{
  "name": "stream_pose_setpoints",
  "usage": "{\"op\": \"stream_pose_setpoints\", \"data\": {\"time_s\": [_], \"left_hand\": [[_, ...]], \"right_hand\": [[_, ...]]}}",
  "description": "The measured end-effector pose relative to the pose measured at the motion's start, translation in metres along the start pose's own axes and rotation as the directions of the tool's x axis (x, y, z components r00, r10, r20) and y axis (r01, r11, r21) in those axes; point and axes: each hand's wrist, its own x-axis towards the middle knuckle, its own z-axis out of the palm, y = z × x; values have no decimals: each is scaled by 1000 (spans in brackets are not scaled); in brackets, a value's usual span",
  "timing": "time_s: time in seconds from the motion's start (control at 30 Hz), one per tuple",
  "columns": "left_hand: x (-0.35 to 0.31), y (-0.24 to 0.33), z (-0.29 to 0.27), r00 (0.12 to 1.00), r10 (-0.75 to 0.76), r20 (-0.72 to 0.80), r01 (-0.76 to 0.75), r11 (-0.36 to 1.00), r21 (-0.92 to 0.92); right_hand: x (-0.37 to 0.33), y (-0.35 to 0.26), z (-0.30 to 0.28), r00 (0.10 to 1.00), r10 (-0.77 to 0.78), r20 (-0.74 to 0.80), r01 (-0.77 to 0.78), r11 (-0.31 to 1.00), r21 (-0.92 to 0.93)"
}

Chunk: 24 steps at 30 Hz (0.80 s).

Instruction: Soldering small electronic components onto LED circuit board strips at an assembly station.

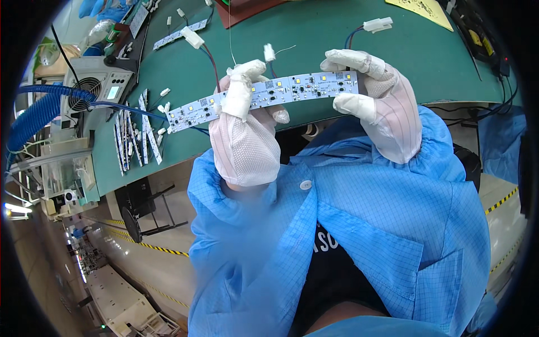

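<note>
A long white LED circuit board strip (306, 86) is held up above the near edge of the green bench. My left hand (245, 140), in a white glove, is closed around it left of its middle, with the thumb across its front. My gloved right hand (393, 109) grips the right end, fingers at the upper edge and thumb at the lower. Thin wires rise behind the strip to white plug connectors: one at the left (192, 37), a small one (269, 53) in the middle and another at the right (378, 24). The fingertips behind the strip are partly hidden.
Several narrow LED strips (137, 137) lie at the left on the green mat (303, 33). Another strip (179, 35) lies farther back. A fan unit (92, 87) and a coiled blue hose (48, 109) stand left. A yellow sheet (424, 11) and black cables (477, 115) are at right.
</note>
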Motion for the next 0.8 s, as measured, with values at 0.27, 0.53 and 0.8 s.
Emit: {"op": "stream_pose_setpoints", "data": {"time_s": [0.27,0.53,0.8], "left_hand": [[-1,-3,4,999,45,-24,-46,998,-48],[-2,-9,7,999,37,30,-29,969,-247],[-10,-15,5,928,297,225,-371,791,487]], "right_hand": [[9,1,-12,905,-391,167,372,540,-755],[24,-5,-27,999,-50,7,50,953,-298],[32,-7,-16,972,-181,147,231,670,-705]]}}
